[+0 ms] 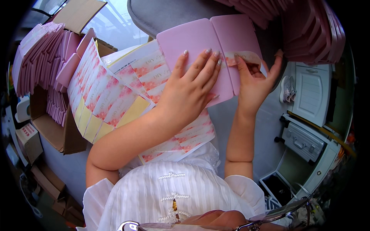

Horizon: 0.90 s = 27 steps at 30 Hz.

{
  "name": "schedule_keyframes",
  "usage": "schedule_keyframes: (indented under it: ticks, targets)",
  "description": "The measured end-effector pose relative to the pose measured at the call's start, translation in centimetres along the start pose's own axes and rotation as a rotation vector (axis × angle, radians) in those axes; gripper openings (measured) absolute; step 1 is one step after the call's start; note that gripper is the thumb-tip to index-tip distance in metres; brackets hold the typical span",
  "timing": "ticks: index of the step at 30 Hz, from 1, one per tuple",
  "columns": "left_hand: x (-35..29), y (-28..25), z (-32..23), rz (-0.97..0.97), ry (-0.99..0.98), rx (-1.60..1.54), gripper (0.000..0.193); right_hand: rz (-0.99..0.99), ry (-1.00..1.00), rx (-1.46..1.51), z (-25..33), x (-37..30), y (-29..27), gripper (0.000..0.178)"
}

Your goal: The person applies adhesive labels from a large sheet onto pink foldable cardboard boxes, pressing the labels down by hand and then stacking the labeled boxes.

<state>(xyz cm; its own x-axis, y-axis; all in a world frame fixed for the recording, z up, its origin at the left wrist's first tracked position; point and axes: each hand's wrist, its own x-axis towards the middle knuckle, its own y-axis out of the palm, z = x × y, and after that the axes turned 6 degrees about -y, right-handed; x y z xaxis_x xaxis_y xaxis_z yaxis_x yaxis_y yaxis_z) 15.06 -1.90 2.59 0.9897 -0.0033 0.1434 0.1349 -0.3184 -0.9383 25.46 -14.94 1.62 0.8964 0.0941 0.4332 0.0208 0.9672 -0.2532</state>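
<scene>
pair of glasses [277, 213] at the lower edge, nearest the lens. white striped blouse [135, 200] behind it, short sleeves, corded knots down the front.

label sheets [111, 96] spread over the lap: pink and coral floral print in rows, some spots bare yellow. sheets overlap, the left one curves up.

left hand [194, 81]: fingers extended and slightly apart, palm down on the left panel of the pink folder [185, 34]. not gripping; fingertips reach close to the crease.

right hand [256, 75]: on the right panel. thumb lies on the floral label [252, 57], middle fingers curled in beside it, one finger stretched out past the panel's right edge. cannot tell if the fingers pinch the label or only press it, nor how much of it is stuck down.

folder position: opened out, two panels, slightly tilted, on the grey cushion [162, 17], lower left part over the label sheets. label sits across the lower half of the right panel.

further out, left: pink stack [34, 63] of similar pieces packed tight, rising from an open cardboard box [74, 134]. right: second pink pile [312, 30] beside the cushion.

far right: pair of sneakers [286, 88], white cabinet door [313, 94], silver case [304, 141] on a low shelf.
</scene>
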Motion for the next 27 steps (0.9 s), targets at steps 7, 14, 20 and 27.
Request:
schedule_keyframes:
  ticks: [7, 14, 20, 27]
  targets:
    - [0.0, 0.0, 0.0, 0.006, -0.003, -0.002, 0.062, 0.001, 0.009, -0.026, 0.0, 0.0, 0.1, 0.090]
    - [0.4, 0.2, -0.2, -0.033, -0.008, -0.045, 0.065, -0.007, 0.003, -0.078, 0.5, -0.2, 0.3, 0.091]
    - [0.8, 1.2, -0.8, -0.078, 0.001, 0.042, 0.068, 0.034, -0.174, -0.307, -0.1, -0.3, 0.0, 0.092]
    - [0.9, 1.8, -1.0, -0.125, -0.007, 0.085, 0.067, 0.041, -0.264, -0.419, 0.8, -0.8, 0.3, 0.092]
